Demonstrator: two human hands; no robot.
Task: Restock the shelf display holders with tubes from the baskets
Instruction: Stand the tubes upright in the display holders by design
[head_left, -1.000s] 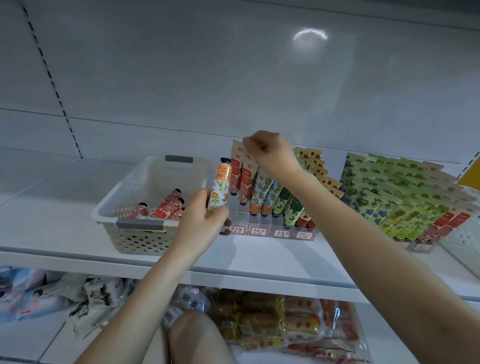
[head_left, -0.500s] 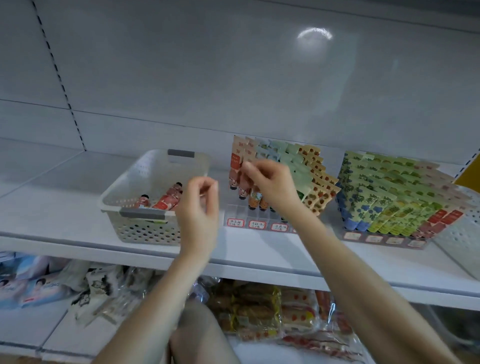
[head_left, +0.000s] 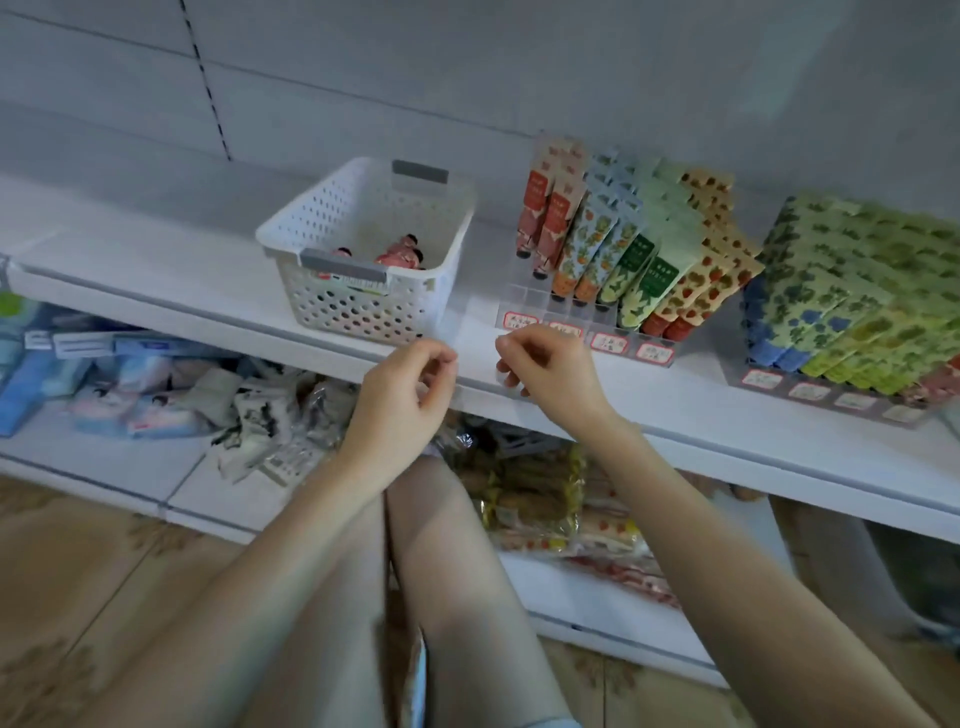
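Hands pulled back from holder (head_left: 524, 301) to shelf edge (head_left: 675, 418); your left hand (head_left: 402, 387) and right hand (head_left: 553, 376) loosely curled, empty. Tubes (head_left: 402, 254) remain in basket (head_left: 353, 312): take one, seat cap-down in half-filled red row.

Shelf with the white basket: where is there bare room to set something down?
Widest bare patch: the shelf left of the white basket. A narrow strip runs between the basket and the clear tube holder. Crowded: the right side, filled by that and the second holder; packets cover the lower shelf.
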